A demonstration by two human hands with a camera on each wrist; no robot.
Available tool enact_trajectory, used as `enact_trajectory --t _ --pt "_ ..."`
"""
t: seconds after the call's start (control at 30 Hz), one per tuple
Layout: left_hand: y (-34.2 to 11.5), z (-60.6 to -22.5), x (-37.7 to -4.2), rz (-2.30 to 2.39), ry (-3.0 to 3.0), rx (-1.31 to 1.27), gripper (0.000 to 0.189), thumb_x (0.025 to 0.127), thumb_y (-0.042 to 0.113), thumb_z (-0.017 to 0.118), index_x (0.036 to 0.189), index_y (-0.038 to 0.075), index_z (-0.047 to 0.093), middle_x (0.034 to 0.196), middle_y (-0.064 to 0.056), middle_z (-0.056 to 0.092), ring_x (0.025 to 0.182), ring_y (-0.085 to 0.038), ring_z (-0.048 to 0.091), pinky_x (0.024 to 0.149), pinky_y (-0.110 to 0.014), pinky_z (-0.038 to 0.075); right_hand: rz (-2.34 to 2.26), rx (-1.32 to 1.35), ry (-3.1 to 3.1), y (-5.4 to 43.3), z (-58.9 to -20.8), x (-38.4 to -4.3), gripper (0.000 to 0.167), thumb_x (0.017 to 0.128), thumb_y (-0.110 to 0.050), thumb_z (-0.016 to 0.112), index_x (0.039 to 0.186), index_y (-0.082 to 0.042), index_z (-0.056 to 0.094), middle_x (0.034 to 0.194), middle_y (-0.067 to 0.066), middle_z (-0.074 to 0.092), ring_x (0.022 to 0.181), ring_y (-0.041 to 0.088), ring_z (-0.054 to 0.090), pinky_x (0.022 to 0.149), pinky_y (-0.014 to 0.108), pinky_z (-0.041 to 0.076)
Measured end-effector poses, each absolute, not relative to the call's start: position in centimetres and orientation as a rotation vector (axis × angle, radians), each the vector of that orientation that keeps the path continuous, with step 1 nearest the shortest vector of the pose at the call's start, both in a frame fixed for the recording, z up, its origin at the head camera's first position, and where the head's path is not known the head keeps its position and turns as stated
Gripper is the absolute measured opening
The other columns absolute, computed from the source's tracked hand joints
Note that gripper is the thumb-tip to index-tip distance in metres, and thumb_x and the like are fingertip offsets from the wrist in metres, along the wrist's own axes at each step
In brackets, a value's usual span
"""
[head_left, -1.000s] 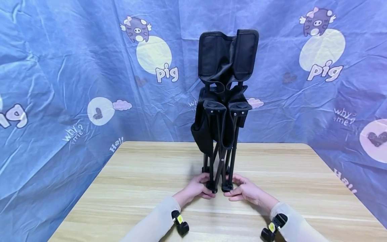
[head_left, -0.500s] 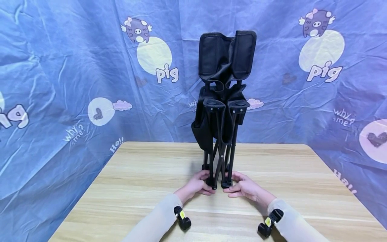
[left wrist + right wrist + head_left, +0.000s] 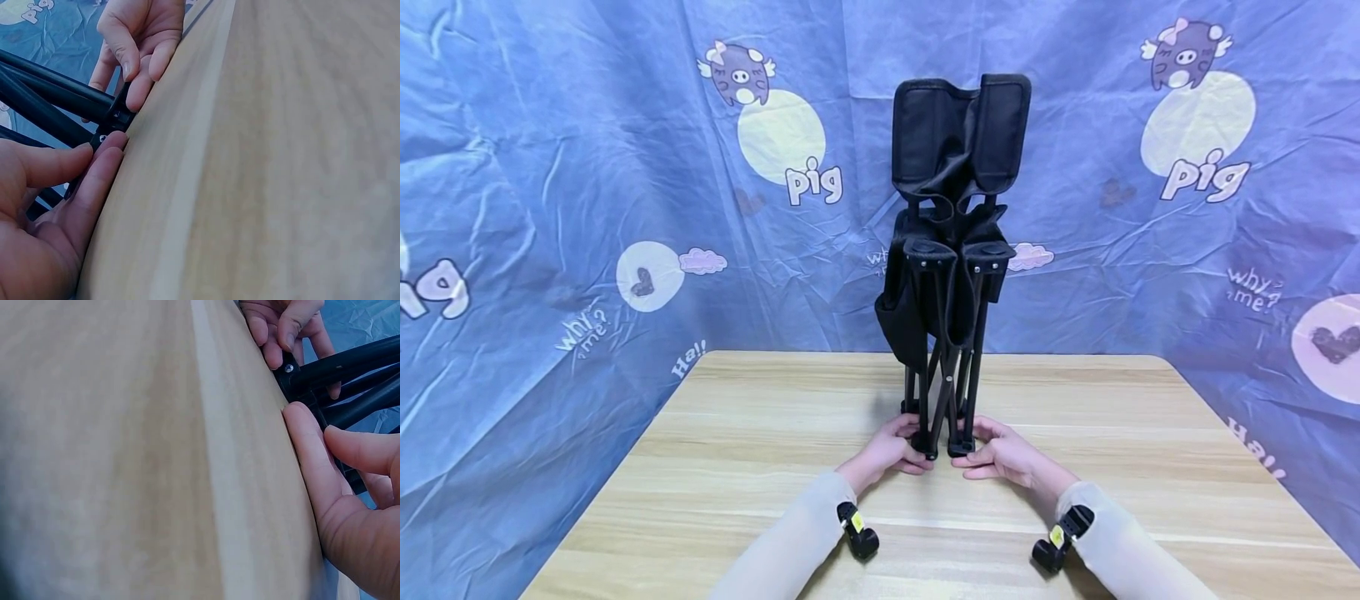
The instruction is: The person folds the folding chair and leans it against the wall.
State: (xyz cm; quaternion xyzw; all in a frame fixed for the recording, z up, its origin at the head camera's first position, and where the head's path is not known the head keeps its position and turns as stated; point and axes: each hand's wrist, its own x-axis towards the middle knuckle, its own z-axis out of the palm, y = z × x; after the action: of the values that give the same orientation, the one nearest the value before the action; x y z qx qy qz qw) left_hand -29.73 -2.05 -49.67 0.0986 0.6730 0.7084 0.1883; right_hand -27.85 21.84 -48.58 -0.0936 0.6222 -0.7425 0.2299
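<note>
A black folding camp chair (image 3: pixel 922 137), mostly collapsed, stands upright on its legs in the middle of the head view. Its fabric back and seat hang bunched between dark tube legs that cross low down. My left hand (image 3: pixel 883 454) holds the near left foot, thumb above and fingers beneath it, as the left wrist view shows. On the near right foot (image 3: pixel 961 448) my right hand (image 3: pixel 1011 457) has a similar pinch. The right wrist view shows my right hand (image 3: pixel 359 531) with its thumb on the foot and a finger along the tabletop. Both far feet stand behind the hands.
The wooden table (image 3: pixel 760 500) lies under the chair and both forearms. A blue patterned cloth (image 3: pixel 587 150) hangs behind and at both sides. A small black camera (image 3: pixel 862 543) is strapped to the left wrist, another camera (image 3: pixel 1047 556) to the right.
Both hands have slid a little farther away over the table with the near feet in their grip. The chair's right half has shifted slightly left, so the chair looks a bit narrower.
</note>
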Motion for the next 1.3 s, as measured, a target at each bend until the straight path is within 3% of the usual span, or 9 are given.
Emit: enact_trajectory --t 0.17,0.4,0.77,1.3 --pt "-2.0 -49.9 -30.2 2.0 1.901 0.276 0.075 0.075 -0.024 0.059 0.145 -0.007 0.037 0.141 -0.029 0.046 0.082 -0.04 0.072 0.069 -0.041 0.063 -2.047 -0.249 1.715 21.7 -48.5 -28.2 0.066 0.084 0.019 0.053 0.145 0.008 0.03 0.149 0.032 0.028 0.1 0.035 0.069 0.086 0.047 0.059" --pt "-1.9 -49.9 -30.8 2.004 1.908 0.275 0.075 0.075 -0.024 0.058 0.145 -0.007 0.037 0.141 -0.029 0.046 0.082 -0.041 0.072 0.069 -0.041 0.063 -2.061 -0.228 1.715 21.7 -48.7 -28.8 0.066 0.085 0.02 0.051 0.146 0.007 0.03 0.152 0.033 0.023 0.099 0.034 0.069 0.087 0.047 0.058" --pt "-1.9 -49.8 -31.1 2.032 1.907 0.299 0.071 0.076 -0.023 0.058 0.143 -0.007 0.041 0.137 -0.026 0.052 0.081 -0.04 0.072 0.068 -0.041 0.063 -2.073 -0.227 1.709 21.6 -48.8 -29.7 0.057 0.086 0.02 0.05 0.14 0.004 0.038 0.142 0.028 0.037 0.098 0.031 0.069 0.085 0.046 0.059" --pt "-1.5 -49.5 -31.9 2.05 1.965 0.249 0.069 0.078 -0.022 0.059 0.143 -0.004 0.043 0.137 -0.025 0.052 0.082 -0.035 0.073 0.067 -0.038 0.063 -2.085 -0.19 1.754 21.2 -48.8 -30.8 0.061 0.087 0.02 0.049 0.144 0.005 0.032 0.144 0.03 0.035 0.096 0.03 0.07 0.084 0.046 0.06"
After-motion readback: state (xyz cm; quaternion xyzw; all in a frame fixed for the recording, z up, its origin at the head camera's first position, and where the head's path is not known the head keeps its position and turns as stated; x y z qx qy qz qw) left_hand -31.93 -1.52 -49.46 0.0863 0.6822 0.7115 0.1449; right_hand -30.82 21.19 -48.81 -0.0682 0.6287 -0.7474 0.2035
